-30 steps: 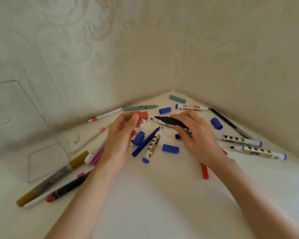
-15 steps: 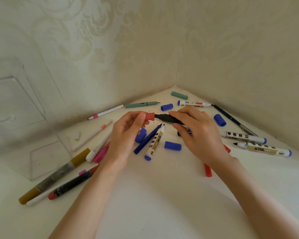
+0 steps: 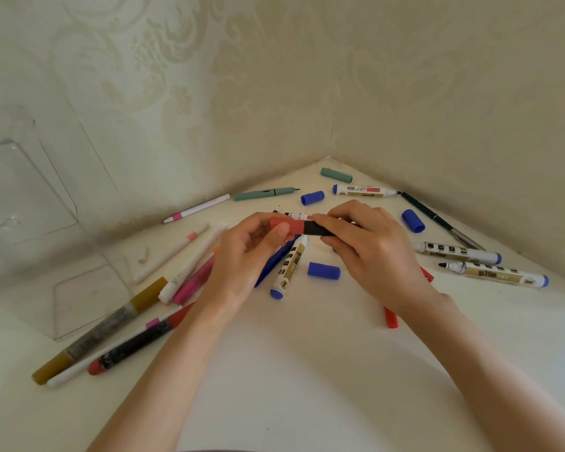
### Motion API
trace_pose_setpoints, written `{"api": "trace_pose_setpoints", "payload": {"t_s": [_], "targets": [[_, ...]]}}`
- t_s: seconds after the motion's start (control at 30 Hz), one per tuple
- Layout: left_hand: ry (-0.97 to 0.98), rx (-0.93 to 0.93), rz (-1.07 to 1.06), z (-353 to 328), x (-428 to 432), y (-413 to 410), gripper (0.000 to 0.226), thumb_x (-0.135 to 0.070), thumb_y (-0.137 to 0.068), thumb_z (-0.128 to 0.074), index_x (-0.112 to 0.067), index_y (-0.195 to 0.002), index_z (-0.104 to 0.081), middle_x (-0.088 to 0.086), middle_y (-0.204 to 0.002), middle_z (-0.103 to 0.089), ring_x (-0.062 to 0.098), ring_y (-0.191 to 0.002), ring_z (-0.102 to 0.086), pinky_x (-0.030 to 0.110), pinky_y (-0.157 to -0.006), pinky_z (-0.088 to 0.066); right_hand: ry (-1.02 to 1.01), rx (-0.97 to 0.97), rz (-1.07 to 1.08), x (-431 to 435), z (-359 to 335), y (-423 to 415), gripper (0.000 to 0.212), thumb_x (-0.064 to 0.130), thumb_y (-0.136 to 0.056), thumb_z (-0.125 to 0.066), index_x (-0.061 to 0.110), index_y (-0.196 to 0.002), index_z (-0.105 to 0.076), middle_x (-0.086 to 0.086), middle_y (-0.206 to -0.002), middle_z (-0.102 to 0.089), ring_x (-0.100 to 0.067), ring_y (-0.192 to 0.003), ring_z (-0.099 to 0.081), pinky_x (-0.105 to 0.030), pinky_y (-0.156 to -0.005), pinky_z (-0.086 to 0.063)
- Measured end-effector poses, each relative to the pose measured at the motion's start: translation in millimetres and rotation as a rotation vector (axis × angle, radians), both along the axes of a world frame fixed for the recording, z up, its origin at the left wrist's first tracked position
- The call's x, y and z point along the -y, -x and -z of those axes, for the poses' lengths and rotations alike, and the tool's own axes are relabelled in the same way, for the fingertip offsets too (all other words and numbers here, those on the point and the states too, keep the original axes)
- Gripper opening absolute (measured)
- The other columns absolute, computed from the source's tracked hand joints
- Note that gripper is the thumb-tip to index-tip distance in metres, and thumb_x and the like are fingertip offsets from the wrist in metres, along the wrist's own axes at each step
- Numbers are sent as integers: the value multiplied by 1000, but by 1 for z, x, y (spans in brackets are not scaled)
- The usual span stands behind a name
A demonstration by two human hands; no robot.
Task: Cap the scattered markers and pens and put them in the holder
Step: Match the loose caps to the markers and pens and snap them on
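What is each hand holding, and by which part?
The left hand pinches the red cap by its sides; the right hand grips the black marker by its barrel.

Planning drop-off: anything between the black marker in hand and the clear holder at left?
Nothing upright. Between black marker and holder only loose pens lie flat on the table; the left hand pinches its red cap.

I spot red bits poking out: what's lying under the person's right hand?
A red marker lies beneath the right hand, which holds a black marker. Its two ends show either side of the wrist; the middle is covered, so it could be two pieces.
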State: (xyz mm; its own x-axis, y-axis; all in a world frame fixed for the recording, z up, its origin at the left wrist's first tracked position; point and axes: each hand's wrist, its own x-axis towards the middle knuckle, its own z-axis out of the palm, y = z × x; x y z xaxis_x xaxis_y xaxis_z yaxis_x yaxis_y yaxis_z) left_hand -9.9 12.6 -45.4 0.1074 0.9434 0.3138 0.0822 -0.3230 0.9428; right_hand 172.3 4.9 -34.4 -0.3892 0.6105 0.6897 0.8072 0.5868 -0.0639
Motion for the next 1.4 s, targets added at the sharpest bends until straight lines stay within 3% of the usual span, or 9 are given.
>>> {"api": "trace_pose_setpoints", "payload": {"t_s": [0.27, 0.37, 0.6, 0.73, 0.83, 1.0, 1.1, 1.27, 1.4], "targets": [[-84, -24, 84, -5, 7, 3, 13, -20, -83, -57, -28, -88, -65, -22, -76, -69, -4, -76, -63, 7, -69, -45, 82, -81, -140, 4, 4, -4, 27, 13, -85, -55, 1, -106, -67, -8, -88, -60, -16, -70, -56, -23, -61, -50], [-93, -10, 106, -8, 7, 7, 8, -23, -82, -60, -24, -87, -66, -20, -78, -70, -3, -77, -64, 8, -70, -45, 232, -236, -180, 7, 4, -1, 32, 5, -82, -61, 5, -113, -65, 6, -91, -51, -3, -76, -47, -9, -71, -43], [45, 213, -15, -14, 4, 4, 20, -49, -77, -56, -34, -77, -69, -16, -80, -68, 4, -91, -61, 27, -88, -43, 696, -643, -240, 17, -23, 33, 24, 17, -83, -65, 34, -100, -61, 15, -92, -65, -2, -87, -62, -14, -77, -50], [-19, 328, -65, -42, 18, 29, 28, -39, -93, -42, -19, -81, -57, -3, -82, -68, 18, -91, -66, 34, -84, -51, 770, -338, -266, 1, -33, 60, 29, 40, -88, -50, 28, -111, -61, 20, -103, -60, 4, -94, -57, -13, -82, -46], [-108, -27, -224, -57, 39, 62, 27, -42, -91, -41, -20, -81, -52, -1, -59, -56, 18, -54, -53, 39, -56, -45, 689, -105, -206, -42, -27, 77, 26, 26, -96, -46, 18, -117, -61, 7, -116, -59, -5, -105, -52, -17, -90, -37], [-80, -953, -537, -27, 51, 91, 32, -54, -83, -46, -26, -91, -59, -7, -74, -60, 17, -67, -57, 32, -56, -43, 500, 213, -159, -111, -1, 142, 32, 10, -96, -41, 14, -124, -56, -8, -124, -57, -27, -114, -47, -37, -94, -40], [-108, -1029, -544, -3, 47, 99, 28, -47, -84, -52, -25, -98, -62, -6, -83, -60, 18, -72, -58, 28, -56, -43, 371, 394, -87, -129, 10, 169, 32, 6, -93, -41, 13, -120, -55, -8, -120, -57, -26, -110, -45, -32, -80, -37], [-200, -1045, -563, 10, 43, 108, 33, -46, -76, -63, -21, -96, -67, -3, -82, -62, 18, -62, -61, 24, -46, -43, 355, 470, -64, -137, 15, 177, 26, 19, -95, -46, 10, -116, -58, -11, -125, -47, -28, -115, -39, -35, -94, -34], [-266, -1023, -582, 9, 52, 110, 28, -39, -74, -69, -21, -95, -66, -5, -87, -62, 16, -64, -62, 27, -44, -49, 311, 435, -174, -131, 7, 176, 22, 21, -97, -43, 7, -109, -54, -11, -114, -52, -28, -104, -46, -34, -84, -35]]}}
